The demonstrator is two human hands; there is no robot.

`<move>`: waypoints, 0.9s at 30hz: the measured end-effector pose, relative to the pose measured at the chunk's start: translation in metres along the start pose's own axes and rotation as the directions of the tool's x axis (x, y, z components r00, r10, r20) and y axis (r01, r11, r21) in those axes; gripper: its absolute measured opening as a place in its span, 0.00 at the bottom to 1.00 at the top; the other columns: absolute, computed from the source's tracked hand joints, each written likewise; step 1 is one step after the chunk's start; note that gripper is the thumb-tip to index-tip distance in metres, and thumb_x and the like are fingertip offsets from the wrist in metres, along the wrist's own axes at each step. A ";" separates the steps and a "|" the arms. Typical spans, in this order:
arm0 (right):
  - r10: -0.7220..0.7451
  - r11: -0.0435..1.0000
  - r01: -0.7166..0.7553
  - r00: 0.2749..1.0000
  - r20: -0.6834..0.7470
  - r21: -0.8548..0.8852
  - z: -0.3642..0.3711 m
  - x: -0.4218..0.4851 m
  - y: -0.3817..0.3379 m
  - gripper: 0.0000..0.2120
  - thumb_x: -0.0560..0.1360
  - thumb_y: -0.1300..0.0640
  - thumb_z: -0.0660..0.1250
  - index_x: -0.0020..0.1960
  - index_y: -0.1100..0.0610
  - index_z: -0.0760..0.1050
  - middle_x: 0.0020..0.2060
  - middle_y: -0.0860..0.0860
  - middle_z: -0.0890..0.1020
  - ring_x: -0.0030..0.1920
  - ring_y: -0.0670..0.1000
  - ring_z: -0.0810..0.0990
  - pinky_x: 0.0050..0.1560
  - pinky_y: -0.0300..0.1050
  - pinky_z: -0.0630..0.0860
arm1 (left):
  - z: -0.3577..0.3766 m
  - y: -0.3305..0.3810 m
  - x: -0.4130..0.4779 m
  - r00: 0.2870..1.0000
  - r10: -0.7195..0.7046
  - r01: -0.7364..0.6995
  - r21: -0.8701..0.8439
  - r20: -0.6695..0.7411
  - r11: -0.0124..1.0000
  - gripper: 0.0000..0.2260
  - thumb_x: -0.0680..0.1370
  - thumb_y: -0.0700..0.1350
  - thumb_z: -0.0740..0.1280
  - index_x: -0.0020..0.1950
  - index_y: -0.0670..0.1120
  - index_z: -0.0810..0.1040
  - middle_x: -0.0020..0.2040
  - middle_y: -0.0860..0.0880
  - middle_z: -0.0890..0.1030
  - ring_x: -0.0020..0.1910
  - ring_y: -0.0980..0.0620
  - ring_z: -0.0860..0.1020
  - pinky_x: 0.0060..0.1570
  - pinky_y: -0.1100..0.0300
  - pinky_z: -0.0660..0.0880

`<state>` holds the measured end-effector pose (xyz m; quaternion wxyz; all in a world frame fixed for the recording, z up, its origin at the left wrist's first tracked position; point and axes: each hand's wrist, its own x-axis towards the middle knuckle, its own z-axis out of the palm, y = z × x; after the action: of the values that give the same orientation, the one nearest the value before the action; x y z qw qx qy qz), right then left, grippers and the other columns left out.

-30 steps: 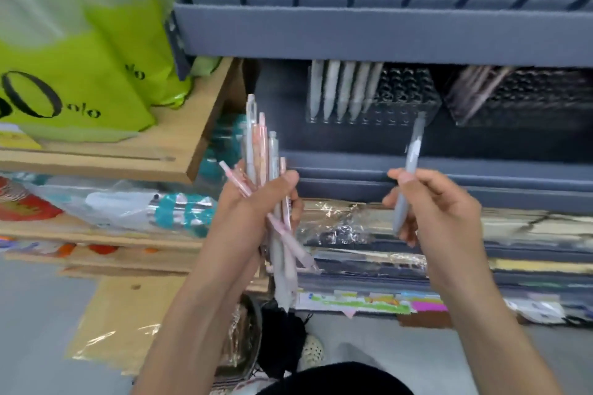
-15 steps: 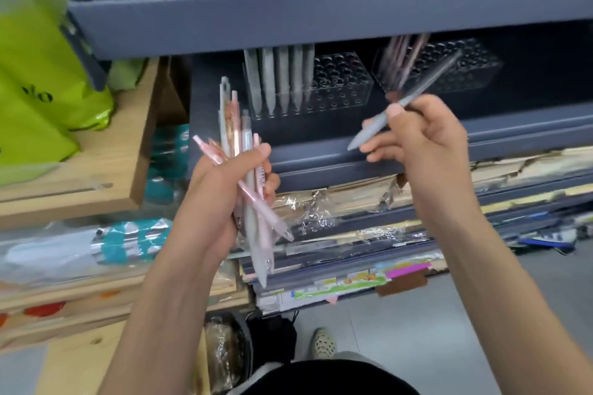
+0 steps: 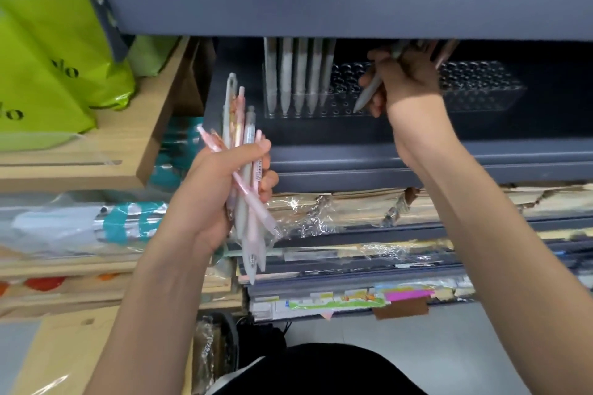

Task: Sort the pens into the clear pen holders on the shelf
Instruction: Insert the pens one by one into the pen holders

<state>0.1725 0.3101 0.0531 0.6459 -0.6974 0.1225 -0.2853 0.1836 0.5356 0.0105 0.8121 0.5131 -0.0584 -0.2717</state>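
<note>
My left hand [image 3: 213,189] grips a bundle of pens [image 3: 245,176], pink, white and grey, in front of the grey shelf. My right hand [image 3: 401,80] reaches into the shelf and holds a single grey pen [image 3: 369,94], tip pointing down-left at the right end of the left clear pen holder [image 3: 340,99]. Several grey-white pens [image 3: 296,74] stand in that holder's left rows. A second clear pen holder [image 3: 481,90] sits to the right, with pinkish pens [image 3: 447,53] at its left end, partly hidden by my hand and the shelf edge.
The grey upper shelf board [image 3: 321,9] overhangs the holders closely. Green bags [image 3: 48,58] lie on a wooden shelf [image 3: 122,144] at left. Stacked plastic-wrapped paper goods [image 3: 353,234] fill the shelves below. Grey floor shows at the bottom right.
My right hand has gone up and into the shelf with the grey pen, which now points tip-down at the left holder. My left hand has kept its bundle roughly in place.
</note>
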 end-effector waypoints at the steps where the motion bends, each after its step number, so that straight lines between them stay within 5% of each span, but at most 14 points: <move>1: -0.023 0.999 0.023 1.000 0.015 -0.027 0.001 0.002 0.000 0.11 0.81 0.63 0.55 0.47 0.55 0.73 0.26 0.47 0.80 0.23 0.46 0.71 0.25 0.40 0.65 | 0.000 0.000 0.000 1.000 0.003 -0.003 0.007 -0.004 1.000 0.04 0.76 0.41 0.70 0.47 0.44 0.75 0.34 0.48 0.73 0.27 0.52 0.72 0.25 0.63 0.71; 5: -0.077 0.983 0.077 0.997 0.009 -0.168 0.008 0.010 0.001 0.11 0.82 0.62 0.55 0.46 0.53 0.73 0.39 0.64 0.83 0.30 0.48 0.75 0.37 0.46 0.75 | 0.001 0.000 0.002 1.000 0.005 -0.005 0.033 -0.021 0.999 0.05 0.76 0.41 0.70 0.46 0.43 0.74 0.34 0.48 0.74 0.27 0.52 0.73 0.25 0.63 0.71; 9: -0.098 0.912 0.100 0.995 0.026 -0.398 0.008 0.021 0.002 0.12 0.81 0.56 0.60 0.39 0.49 0.71 0.35 0.51 0.82 0.39 0.53 0.82 0.51 0.56 0.79 | 0.002 -0.001 0.002 1.000 0.012 -0.011 0.052 -0.025 0.999 0.05 0.76 0.41 0.70 0.46 0.44 0.74 0.34 0.48 0.74 0.27 0.52 0.73 0.26 0.63 0.72; 11: -0.089 0.851 0.114 0.993 0.072 -0.512 0.007 0.024 0.001 0.09 0.79 0.52 0.63 0.42 0.53 0.74 0.38 0.54 0.84 0.45 0.58 0.83 0.54 0.59 0.78 | 0.002 -0.002 0.001 0.999 0.016 -0.014 0.053 -0.028 0.999 0.06 0.75 0.41 0.70 0.47 0.43 0.74 0.34 0.48 0.74 0.27 0.52 0.73 0.26 0.63 0.72; 17: -0.069 0.699 0.138 0.990 0.125 -0.702 0.017 0.026 -0.005 0.18 0.79 0.46 0.63 0.50 0.61 0.80 0.47 0.58 0.84 0.56 0.59 0.79 0.59 0.51 0.75 | 0.005 -0.004 -0.002 0.997 0.050 -0.044 0.112 -0.053 0.993 0.06 0.76 0.40 0.70 0.50 0.42 0.74 0.34 0.47 0.74 0.27 0.51 0.74 0.27 0.62 0.72; 21: -0.097 0.682 0.086 0.995 0.026 -0.726 0.025 0.024 -0.006 0.16 0.77 0.46 0.66 0.49 0.59 0.82 0.47 0.54 0.84 0.54 0.55 0.79 0.50 0.36 0.70 | 0.007 -0.001 -0.001 0.999 -0.004 0.006 0.040 -0.045 0.999 0.04 0.77 0.40 0.69 0.47 0.43 0.74 0.34 0.47 0.73 0.27 0.52 0.73 0.25 0.63 0.71; 27: -0.177 0.677 0.113 0.984 -0.012 -0.728 0.029 0.020 -0.005 0.09 0.74 0.46 0.70 0.47 0.52 0.79 0.49 0.51 0.84 0.55 0.56 0.80 0.53 0.44 0.74 | 0.008 0.002 0.001 0.999 -0.017 0.019 0.040 -0.037 0.999 0.04 0.78 0.40 0.68 0.44 0.44 0.74 0.34 0.48 0.73 0.28 0.52 0.72 0.26 0.63 0.71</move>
<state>0.2037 0.3240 0.0625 0.2883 -0.8906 0.1956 -0.2922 0.1821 0.5291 0.0156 0.8001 0.5346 -0.0444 -0.2683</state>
